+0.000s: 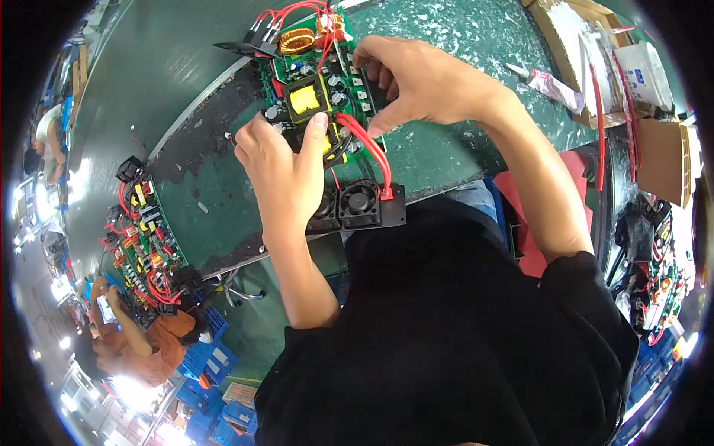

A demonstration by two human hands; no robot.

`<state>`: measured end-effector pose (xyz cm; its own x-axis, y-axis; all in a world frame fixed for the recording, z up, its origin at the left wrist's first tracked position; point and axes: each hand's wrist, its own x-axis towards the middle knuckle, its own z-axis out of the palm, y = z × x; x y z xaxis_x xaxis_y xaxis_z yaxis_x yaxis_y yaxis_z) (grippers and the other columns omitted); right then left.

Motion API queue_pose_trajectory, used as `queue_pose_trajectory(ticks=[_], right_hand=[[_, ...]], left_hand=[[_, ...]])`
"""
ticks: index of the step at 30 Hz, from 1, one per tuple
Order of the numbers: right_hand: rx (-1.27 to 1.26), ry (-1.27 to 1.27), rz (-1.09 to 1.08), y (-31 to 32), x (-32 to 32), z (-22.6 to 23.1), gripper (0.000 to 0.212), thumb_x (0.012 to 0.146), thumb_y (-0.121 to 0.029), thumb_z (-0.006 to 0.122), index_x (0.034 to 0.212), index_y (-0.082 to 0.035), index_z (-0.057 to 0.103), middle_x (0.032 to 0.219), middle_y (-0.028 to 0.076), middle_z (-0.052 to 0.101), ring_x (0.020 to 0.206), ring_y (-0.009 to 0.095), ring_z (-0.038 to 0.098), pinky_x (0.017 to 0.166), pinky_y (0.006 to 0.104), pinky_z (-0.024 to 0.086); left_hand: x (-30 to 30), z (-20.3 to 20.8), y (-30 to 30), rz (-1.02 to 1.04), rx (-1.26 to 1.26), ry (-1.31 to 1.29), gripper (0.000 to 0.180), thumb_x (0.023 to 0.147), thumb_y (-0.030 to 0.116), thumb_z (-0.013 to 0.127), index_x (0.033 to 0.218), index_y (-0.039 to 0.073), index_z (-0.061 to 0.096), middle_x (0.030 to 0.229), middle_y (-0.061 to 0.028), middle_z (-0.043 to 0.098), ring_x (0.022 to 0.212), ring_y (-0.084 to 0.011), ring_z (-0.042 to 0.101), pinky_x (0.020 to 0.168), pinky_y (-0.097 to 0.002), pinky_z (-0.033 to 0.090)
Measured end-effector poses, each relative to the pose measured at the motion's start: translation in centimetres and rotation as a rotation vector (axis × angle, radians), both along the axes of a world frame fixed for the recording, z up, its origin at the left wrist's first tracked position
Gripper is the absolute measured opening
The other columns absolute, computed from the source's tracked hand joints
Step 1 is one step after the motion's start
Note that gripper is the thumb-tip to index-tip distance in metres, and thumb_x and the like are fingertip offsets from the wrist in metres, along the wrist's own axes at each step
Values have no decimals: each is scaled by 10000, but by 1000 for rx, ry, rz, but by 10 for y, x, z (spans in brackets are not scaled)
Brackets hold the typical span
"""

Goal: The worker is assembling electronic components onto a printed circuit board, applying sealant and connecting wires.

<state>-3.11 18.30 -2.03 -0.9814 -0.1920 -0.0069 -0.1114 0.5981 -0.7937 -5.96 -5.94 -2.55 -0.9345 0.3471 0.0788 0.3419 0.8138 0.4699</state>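
A green circuit board (357, 97) lies on the table in front of me, crowded with yellow-wrapped transformers (303, 98), copper coils (297, 41) and capacitors. My left hand (281, 172) grips its left side, the thumb pressing by the lower transformer. Along the right edge, by a row of small metal-tabbed parts, my right hand (435, 82) curves its fingers and thumb around the board; the fingertips are partly hidden. Thick red wires (368, 141) run from the board toward a black panel with two fans (360, 201) at the table's near edge.
More wired circuit boards (145, 245) stand at the left. A tube with a nozzle (550, 88) lies at the right, near a cardboard box (573, 44), a white tub (643, 74) and red tubing (599, 126). A co-worker in orange (152, 346) is at the lower left, near blue crates (212, 357).
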Motion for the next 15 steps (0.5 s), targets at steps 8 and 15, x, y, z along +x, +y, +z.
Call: queue_pose_trajectory(ticks=[8, 15], right_hand=[[-84, -78, 44, 8, 3, -2, 807, 653, -251, 927, 1289, 27, 515, 1020, 146, 628, 937, 260, 642, 882, 371, 552], [86, 88, 22, -4, 10, -5, 873, 650, -254, 921, 1342, 32, 472, 1136, 180, 568, 1000, 292, 622, 907, 386, 543]], left_hand=[[-1, -2, 1, -8, 3, 29, 663, 931, 427, 693, 1279, -102, 494, 1281, -269, 472, 1227, -444, 435, 1086, -530, 341], [1, 4, 2, 11, -4, -32, 669, 930, 429, 695, 1288, -98, 488, 1283, -261, 471, 1231, -441, 432, 1090, -529, 335]])
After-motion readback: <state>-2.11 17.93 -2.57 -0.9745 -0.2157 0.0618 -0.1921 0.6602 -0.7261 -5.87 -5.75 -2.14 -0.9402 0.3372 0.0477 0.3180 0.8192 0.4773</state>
